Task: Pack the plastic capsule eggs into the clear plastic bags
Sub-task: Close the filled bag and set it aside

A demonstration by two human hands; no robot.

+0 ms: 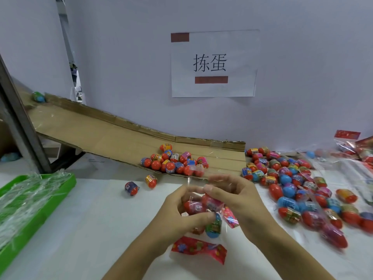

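Two hands' fingers (pixel 201 218) curled around clear bag (pixel 203 225), pinching capsule eggs (pixel 194 206) inside.

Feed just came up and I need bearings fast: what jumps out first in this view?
Two hands at centre: the left hand and right hand hold a clear bag with eggs inside, over the white table. A big heap of eggs covers the table's right side, and a smaller cluster sits at the foot of the cardboard ramp. A paper sign hangs on the wall behind, and a green tray of bags sits at left.
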